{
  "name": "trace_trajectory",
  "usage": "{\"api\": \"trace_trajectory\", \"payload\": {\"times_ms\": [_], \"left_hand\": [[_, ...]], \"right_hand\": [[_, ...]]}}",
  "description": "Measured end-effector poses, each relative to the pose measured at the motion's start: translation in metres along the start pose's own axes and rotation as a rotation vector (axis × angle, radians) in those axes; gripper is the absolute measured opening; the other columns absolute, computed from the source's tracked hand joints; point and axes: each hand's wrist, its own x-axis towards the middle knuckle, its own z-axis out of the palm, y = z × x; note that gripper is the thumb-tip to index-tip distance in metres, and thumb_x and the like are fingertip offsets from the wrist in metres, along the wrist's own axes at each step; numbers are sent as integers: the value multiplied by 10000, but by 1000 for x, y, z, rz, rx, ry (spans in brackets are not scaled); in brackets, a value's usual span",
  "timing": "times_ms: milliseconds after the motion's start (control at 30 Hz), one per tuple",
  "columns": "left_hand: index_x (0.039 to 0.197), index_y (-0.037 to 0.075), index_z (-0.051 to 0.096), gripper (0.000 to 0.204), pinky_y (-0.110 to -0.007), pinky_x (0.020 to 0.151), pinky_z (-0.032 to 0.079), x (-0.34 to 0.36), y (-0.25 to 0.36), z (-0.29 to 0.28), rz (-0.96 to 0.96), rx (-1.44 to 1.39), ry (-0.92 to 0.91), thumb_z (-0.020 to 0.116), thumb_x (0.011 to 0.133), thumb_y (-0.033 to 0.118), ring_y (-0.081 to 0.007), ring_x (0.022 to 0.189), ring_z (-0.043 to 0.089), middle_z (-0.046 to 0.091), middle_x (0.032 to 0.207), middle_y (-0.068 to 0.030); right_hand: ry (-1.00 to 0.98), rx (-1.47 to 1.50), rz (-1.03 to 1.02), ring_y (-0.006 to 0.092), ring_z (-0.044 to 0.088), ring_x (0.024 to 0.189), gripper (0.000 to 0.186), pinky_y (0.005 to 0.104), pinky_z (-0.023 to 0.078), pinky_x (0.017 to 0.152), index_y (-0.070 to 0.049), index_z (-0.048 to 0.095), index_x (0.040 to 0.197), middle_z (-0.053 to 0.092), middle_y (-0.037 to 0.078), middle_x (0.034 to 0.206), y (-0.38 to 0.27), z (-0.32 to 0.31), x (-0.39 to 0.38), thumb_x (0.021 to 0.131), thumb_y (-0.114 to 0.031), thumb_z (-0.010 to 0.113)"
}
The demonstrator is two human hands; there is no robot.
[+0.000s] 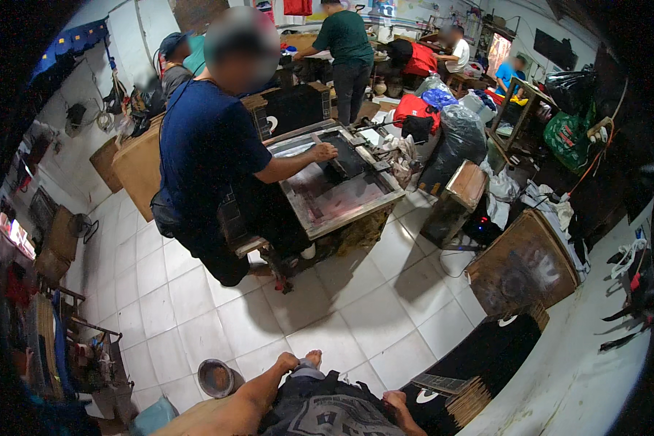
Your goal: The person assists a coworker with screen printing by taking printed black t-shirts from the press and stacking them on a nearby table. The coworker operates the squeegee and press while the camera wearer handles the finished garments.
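Note:
I look down on my own lap in dark, printed clothing (334,416). My left hand (287,361) is closed in a loose fist beside my knee, with nothing visible in it. My right hand (394,399) rests by my other thigh with its fingers curled, and no object shows in it. Close to that hand lies a stack of black printed panels (501,352) with white circles. A round brown-rimmed bucket (216,378) stands on the floor left of my left hand.
A person in a navy shirt (214,138) works a squeegee (330,154) over a framed printing screen (392,195) ahead. A brown board (527,258) leans on the right. Bagged goods (458,142) and other workers fill the back. A fan (85,227) stands left.

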Motion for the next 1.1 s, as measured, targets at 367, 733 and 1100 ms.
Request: {"api": "trace_trajectory", "payload": {"times_ms": [367, 733, 1100], "left_hand": [[993, 61, 572, 258, -319, 581, 473, -59, -11, -48, -607, -1213, 266, 528, 773, 188, -184, 733, 600, 614, 871, -81], [1299, 39, 253, 679, -258, 436, 303, 28, -276, -299, -851, -1424, 1138, 574, 704, 106, -107, 488, 369, 530, 755, -62], [635, 116, 470, 132, -271, 489, 347, -10, -275, -429, -483, -1897, 1017, 565, 715, 70, -104, 483, 365, 426, 563, 17]], "right_hand": [[-215, 455, 361, 167, 552, 486, 63, 253, 444, 401, 22, 590, 726, 567, 94, 610, -97, 5, 6, 691, -31, 585], [-301, 548, -90, 152, 573, 659, 178, 254, 475, 551, 10, 556, 901, 589, 87, 777, -458, 36, 130, 736, -53, 580], [-222, 1634, -29, 232, 492, 968, 326, 404, 367, 885, -5, 520, 1049, 534, 110, 1070, -748, 25, 344, 747, -100, 592]]}}
